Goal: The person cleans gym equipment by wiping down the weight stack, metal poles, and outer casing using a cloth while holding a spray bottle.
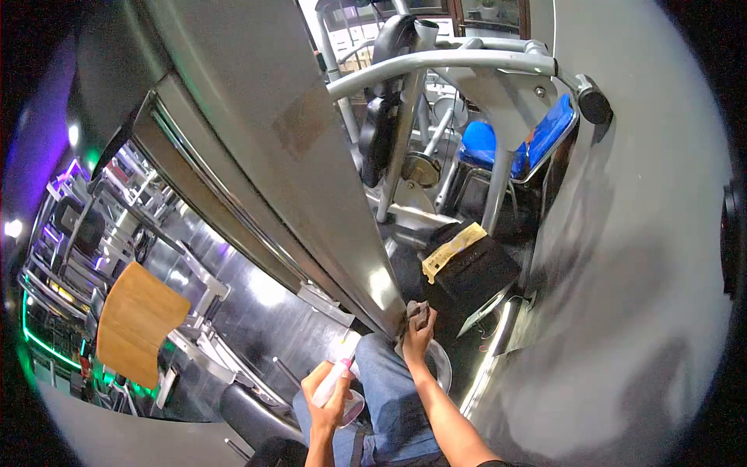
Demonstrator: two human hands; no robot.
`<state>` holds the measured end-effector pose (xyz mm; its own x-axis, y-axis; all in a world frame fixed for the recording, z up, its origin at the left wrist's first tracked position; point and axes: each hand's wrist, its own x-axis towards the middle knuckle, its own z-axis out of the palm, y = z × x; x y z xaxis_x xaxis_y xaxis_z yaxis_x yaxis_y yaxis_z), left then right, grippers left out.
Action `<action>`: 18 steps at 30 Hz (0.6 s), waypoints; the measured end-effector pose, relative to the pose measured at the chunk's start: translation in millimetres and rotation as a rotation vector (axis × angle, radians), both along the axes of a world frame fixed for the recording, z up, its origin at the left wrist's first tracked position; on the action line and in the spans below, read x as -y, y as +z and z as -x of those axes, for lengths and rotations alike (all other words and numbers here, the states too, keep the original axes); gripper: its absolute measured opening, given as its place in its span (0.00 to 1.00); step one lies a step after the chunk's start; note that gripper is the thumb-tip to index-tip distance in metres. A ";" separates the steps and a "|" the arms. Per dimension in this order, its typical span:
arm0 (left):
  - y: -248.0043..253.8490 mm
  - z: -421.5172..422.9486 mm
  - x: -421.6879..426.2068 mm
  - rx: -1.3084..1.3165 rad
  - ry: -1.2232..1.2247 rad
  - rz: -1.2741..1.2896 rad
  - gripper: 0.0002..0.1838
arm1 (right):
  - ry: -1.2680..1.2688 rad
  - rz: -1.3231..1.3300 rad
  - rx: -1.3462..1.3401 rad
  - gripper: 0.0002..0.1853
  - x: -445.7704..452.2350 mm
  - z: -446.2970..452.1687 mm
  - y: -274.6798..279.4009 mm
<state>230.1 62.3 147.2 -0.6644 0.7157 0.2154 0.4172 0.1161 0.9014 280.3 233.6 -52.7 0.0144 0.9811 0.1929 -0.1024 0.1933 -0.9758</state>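
Observation:
My left hand (317, 398) is closed around a white bottle (331, 384) with a pink part near its top, held over my lap. My right hand (418, 342) reaches forward and grips a crumpled grey-brown cloth (416, 313). The cloth is against or right beside the lower edge of a tall grey panel (288, 148); exact contact is hard to make out. My jeans-clad legs (389, 389) are bent below, between the two hands.
Beyond the panel stands a grey-framed exercise machine (443, 62) with black pads. A blue seat (545, 140) is near the right wall (638, 233). A black box (475, 265) with yellow tape sits on the floor. At left are gym equipment and a wooden board (136, 323).

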 end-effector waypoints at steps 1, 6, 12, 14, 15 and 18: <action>-2.7 0.0 4.5 0.004 0.004 0.000 0.18 | -0.054 0.124 0.101 0.20 -0.3 7.1 -37.6; 5.2 -4.1 12.0 0.015 0.051 -0.013 0.19 | -0.037 0.251 0.264 0.24 -11.5 1.3 -40.5; 4.3 -0.5 21.3 0.007 0.063 -0.060 0.20 | 0.018 0.425 0.179 0.27 -11.9 -4.8 47.6; 1.6 0.9 21.8 0.009 0.075 -0.064 0.20 | -0.023 0.349 0.174 0.22 -20.9 -3.5 61.8; -0.4 1.7 22.1 0.010 0.088 -0.067 0.20 | 0.072 0.235 0.039 0.20 -27.7 -4.7 69.8; -7.8 7.8 21.7 -0.125 0.078 -0.035 0.21 | 0.290 0.100 -0.186 0.16 -44.4 -19.3 131.9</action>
<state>222.3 40.6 139.4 -0.6844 0.6533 0.3238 0.5171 0.1217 0.8472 299.7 278.0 79.3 -0.2418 0.9634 0.1156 -0.3169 0.0342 -0.9479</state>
